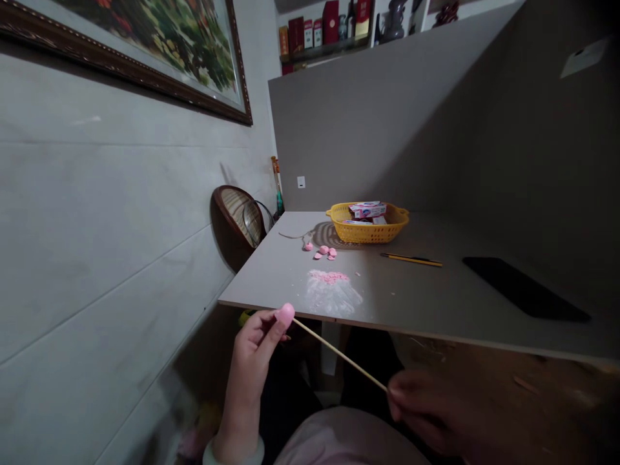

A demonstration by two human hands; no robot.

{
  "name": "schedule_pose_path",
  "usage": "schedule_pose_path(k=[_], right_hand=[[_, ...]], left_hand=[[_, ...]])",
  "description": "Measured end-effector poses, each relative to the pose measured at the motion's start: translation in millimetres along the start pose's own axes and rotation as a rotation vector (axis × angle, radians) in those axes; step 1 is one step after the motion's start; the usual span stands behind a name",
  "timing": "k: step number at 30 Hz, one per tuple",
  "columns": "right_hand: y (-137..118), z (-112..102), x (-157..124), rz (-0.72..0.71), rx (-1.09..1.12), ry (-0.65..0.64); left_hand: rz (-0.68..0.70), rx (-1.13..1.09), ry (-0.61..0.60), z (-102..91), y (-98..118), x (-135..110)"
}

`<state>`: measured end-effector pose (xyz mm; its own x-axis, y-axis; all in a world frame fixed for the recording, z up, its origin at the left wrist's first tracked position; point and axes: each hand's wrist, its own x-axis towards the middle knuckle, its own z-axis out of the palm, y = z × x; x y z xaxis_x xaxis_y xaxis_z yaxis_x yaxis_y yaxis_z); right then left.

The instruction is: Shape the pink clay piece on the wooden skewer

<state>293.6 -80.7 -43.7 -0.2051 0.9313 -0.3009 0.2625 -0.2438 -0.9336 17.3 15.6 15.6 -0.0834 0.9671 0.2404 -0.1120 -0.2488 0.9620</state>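
Note:
Between the thumb and fingers of my left hand [256,342] is a small, rounded pink lump [285,314], just off the table's front edge. A thin wooden stick [339,353] runs from this lump down to the right. My right hand [421,403], dim in shadow, is closed around the stick's other end. Whether the stick's tip enters the lump or only touches it, I cannot tell. On the table beyond my left hand lie pink crumbs [332,278] in a patch of white powder [334,298]. Several pink pieces [324,250] sit farther back.
A yellow basket [371,234] with pink-and-white boxes [368,210] stands at the back of the grey table [271,284]. A yellow pencil-like tool [411,259] and a flat black board [526,287] lie to the right. A tiled wall [145,226] closes the left side.

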Motion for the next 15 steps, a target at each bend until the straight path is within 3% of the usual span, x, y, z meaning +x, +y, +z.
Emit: schedule_pose_path(k=[2,4,6,9,11,13,15], right_hand=[[-2,6,5,0.105,0.166,-0.160],[-5,12,9,0.134,0.148,-0.104],[-7,15,11,0.092,0.048,0.054],[-8,13,7,-0.186,-0.208,0.423],[-6,10,3,-0.308,-0.339,0.578],[-5,7,-1,-0.217,-0.310,0.480],[-3,7,-1,-0.025,-0.101,0.184]], left_hand=[[0.023,0.035,-0.048,-0.4,2,1],[0.006,0.076,-0.059,-1.5,-1,4],[-0.037,0.064,-0.015,-2.6,-10,7],[-0.104,0.015,0.032,-3.4,-22,9],[-0.112,0.006,0.037,-3.0,-23,7],[-0.076,0.014,0.018,-2.2,-18,5],[-0.023,0.020,-0.025,-1.4,-10,3]])
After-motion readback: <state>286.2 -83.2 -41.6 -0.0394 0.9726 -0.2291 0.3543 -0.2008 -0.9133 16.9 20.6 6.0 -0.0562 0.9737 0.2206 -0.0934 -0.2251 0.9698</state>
